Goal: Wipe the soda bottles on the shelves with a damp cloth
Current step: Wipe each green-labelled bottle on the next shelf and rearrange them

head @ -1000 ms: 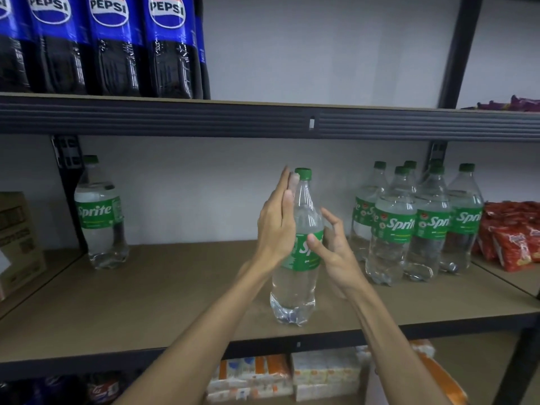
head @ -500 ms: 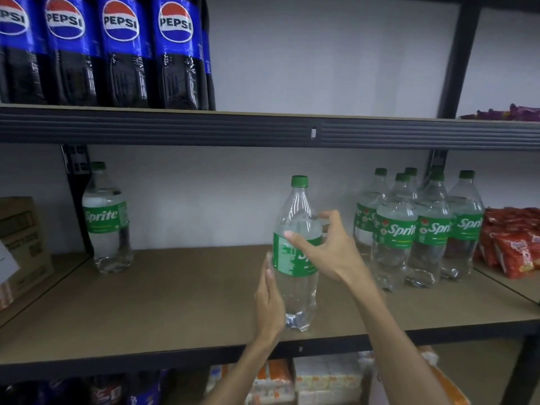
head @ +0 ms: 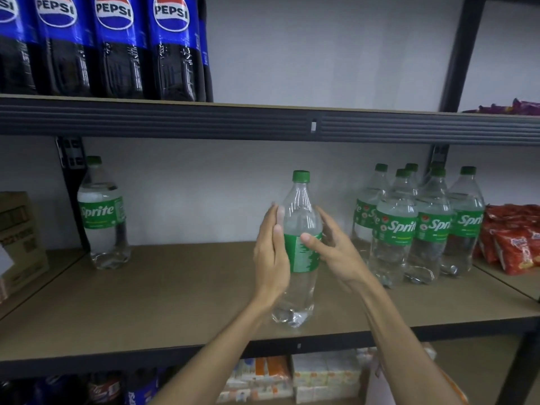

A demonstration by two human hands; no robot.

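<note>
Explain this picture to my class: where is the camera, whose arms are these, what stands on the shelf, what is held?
There is no machine here. A person wears one camera on the head, looking forward and down, so the arms are their own. The grips are bare hands. The left grip lies flat against the middle Sprite bottle, which stands on the brown shelf; the right grip curls round its label from the other side. A lone Sprite bottle stands far left, a cluster of them to the right, beside red snack packs. Pepsi bottles stand on the shelf above. No cloth shows.
</note>
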